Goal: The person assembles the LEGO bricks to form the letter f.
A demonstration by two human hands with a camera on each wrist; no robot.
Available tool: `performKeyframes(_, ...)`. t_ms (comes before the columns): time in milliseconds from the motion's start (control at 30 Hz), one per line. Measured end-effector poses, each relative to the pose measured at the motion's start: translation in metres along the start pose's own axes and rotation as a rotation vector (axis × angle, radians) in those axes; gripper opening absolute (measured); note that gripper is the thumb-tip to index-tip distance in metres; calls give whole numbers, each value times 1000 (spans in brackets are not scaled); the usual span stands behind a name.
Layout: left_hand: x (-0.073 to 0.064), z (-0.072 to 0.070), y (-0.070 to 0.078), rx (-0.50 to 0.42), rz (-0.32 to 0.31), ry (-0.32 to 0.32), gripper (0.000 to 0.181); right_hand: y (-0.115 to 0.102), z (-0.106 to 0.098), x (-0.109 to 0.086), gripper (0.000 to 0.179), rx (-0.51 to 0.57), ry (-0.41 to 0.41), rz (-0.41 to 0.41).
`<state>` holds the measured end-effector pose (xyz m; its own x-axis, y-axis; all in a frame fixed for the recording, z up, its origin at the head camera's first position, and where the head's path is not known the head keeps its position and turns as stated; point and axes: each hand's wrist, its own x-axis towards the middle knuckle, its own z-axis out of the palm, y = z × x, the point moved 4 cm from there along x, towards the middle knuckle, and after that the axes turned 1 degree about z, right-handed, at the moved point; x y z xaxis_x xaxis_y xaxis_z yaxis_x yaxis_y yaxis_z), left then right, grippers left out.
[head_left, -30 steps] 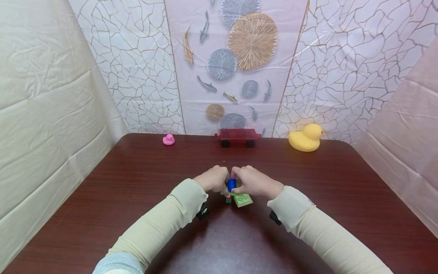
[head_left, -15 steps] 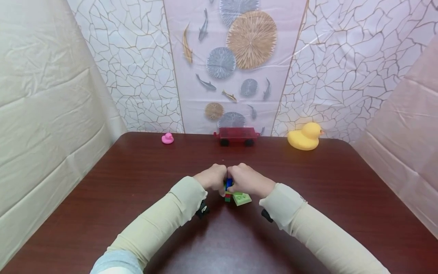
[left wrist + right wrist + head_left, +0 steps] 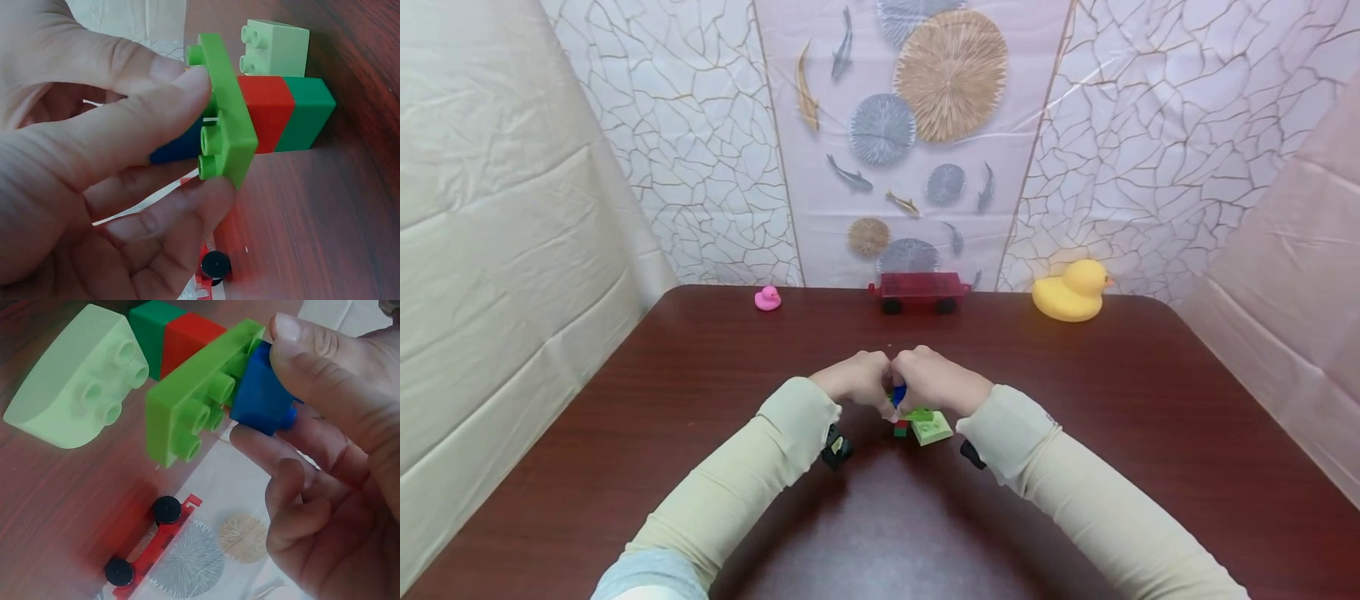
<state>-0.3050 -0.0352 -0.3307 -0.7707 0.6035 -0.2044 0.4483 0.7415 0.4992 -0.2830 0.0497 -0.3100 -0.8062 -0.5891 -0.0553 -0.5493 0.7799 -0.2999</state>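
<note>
Both hands meet at the table's middle around a small stack of toy building blocks. It joins a dark green block (image 3: 309,112), a red block (image 3: 269,112), a lime green studded plate (image 3: 232,119) and a blue block (image 3: 259,394). In the right wrist view, my right hand (image 3: 938,379) pinches the blue block between thumb and fingers. My left hand (image 3: 859,379) grips the stack, its thumb across the blue block and tip by the plate's studs; a lower fingertip is at the plate's edge. Beside the stack lies a pale green rounded block (image 3: 75,381), studs showing.
Along the far edge of the dark wooden table (image 3: 700,400) stand a pink toy duck (image 3: 767,298), a red toy wagon (image 3: 921,287) with black wheels and a big yellow duck (image 3: 1069,292). Patterned cloth (image 3: 715,150) hangs behind and at both sides.
My right hand has moved left, closer to the left hand, and the blue block shows less between them. More of the lime plate shows below the right hand in the head view.
</note>
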Motion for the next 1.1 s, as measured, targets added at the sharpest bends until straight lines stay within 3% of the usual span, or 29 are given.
performKeyframes(333, 0, 2, 5, 36, -18, 47, 15, 5, 1, -1, 21, 2, 13, 8)
performKeyframes(667, -4, 1, 5, 68, 4, 79, 18, 4, 2, 1, 17, 90, 4, 44)
performKeyframes(833, -2, 2, 6, 86, 2, 95, 17, 5, 1, -1, 19, 74, 29, 53)
performKeyframes(1100, 4, 7, 9, 67, -67, 101, 19, 27, 1, -14, 29, 123, 27, 49)
